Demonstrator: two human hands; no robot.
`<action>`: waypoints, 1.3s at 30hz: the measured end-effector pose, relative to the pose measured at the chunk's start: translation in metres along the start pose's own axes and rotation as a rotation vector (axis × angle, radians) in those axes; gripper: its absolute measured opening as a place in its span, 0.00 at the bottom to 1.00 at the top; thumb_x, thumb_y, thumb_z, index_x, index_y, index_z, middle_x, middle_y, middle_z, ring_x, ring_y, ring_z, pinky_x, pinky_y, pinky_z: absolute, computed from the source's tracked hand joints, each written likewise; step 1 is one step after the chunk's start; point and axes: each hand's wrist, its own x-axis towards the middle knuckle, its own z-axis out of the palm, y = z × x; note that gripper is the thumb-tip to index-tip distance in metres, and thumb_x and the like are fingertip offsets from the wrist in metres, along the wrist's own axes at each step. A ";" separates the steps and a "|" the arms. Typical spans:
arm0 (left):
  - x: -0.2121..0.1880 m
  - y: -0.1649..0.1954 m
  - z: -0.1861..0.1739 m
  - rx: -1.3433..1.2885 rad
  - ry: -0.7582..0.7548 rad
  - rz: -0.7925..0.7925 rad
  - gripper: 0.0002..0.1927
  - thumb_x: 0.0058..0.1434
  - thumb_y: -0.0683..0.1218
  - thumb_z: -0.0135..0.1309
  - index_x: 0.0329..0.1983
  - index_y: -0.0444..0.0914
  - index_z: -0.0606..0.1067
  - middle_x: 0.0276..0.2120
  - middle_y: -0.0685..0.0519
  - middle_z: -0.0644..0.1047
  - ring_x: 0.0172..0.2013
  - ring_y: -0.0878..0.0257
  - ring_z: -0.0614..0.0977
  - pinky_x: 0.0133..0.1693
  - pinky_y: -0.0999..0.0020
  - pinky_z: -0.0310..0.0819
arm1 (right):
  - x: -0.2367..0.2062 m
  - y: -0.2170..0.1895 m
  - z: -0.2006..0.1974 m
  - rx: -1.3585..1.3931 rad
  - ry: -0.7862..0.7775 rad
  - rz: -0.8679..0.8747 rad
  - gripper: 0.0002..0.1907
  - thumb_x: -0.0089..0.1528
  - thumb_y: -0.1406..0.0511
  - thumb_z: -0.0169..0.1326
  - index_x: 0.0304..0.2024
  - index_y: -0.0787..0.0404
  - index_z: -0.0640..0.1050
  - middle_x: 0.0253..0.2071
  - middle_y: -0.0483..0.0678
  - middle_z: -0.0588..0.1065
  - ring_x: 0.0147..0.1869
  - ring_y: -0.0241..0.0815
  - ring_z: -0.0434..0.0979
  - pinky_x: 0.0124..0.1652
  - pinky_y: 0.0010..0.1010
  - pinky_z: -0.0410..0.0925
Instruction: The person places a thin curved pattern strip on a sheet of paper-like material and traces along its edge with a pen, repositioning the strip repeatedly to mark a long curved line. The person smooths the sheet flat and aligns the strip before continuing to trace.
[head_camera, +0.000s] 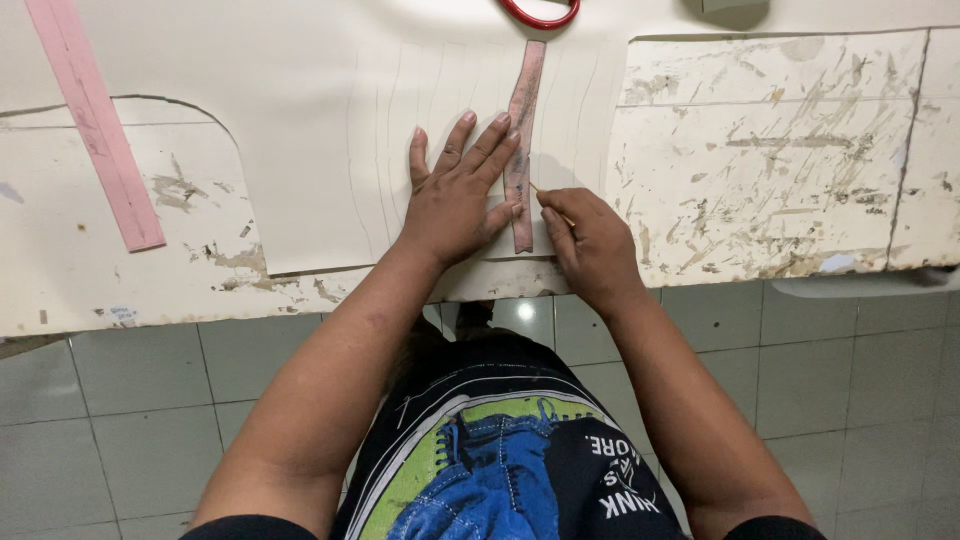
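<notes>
The red scissors (541, 14) at the top edge are cut off, so only part of the handles shows, and the tip of the thin pencil (549, 198) is hidden behind the right hand (590, 240). The left hand (455, 195) lies flat and open, fingers spread, on the cream sheet (330, 120), and its fingertips press on the narrow pinkish template strip (522, 150). The right hand is closed around the pencil, just beside the strip's lower right edge. The strip is long, worn and stained, and it lies upright on the sheet in the middle of the scratched surface (780, 160). A longer pink strip (95, 120) lies well apart on the left.
</notes>
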 end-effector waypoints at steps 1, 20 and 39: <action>0.000 0.000 0.000 -0.005 0.006 0.002 0.42 0.62 0.64 0.51 0.77 0.54 0.54 0.77 0.64 0.50 0.76 0.59 0.45 0.69 0.41 0.16 | -0.003 -0.002 -0.002 -0.033 -0.019 -0.029 0.07 0.69 0.68 0.54 0.48 0.63 0.79 0.45 0.53 0.79 0.47 0.50 0.81 0.47 0.36 0.73; -0.001 0.003 -0.001 -0.004 -0.006 -0.012 0.42 0.61 0.64 0.54 0.77 0.54 0.55 0.77 0.64 0.50 0.76 0.60 0.45 0.69 0.40 0.17 | -0.044 -0.012 0.000 0.001 0.088 -0.078 0.05 0.69 0.69 0.54 0.46 0.64 0.78 0.42 0.54 0.78 0.44 0.51 0.80 0.43 0.37 0.74; -0.017 -0.013 -0.003 0.140 0.026 -0.024 0.42 0.63 0.65 0.49 0.77 0.49 0.54 0.78 0.59 0.48 0.76 0.56 0.41 0.67 0.34 0.17 | -0.076 0.079 0.002 -0.485 0.330 0.028 0.12 0.67 0.67 0.56 0.54 0.56 0.78 0.44 0.49 0.73 0.43 0.49 0.76 0.41 0.40 0.71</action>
